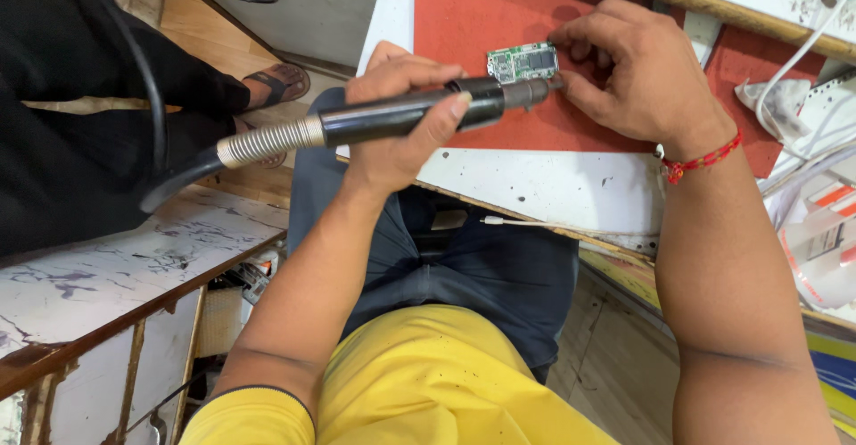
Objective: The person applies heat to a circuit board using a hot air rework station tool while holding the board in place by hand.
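on red mat (499,17): left hand (397,115) wrapped round black rotary tool (419,111), tip touching circuit board (522,61); right hand (637,70) fingers pinching board edge.

One head-worn view, looking steeply down and close over the person's own lap and forearms. The desk (535,186) fills the upper middle of the frame, hands (624,70) near the top, floor at upper left, a shelf edge at lower left.
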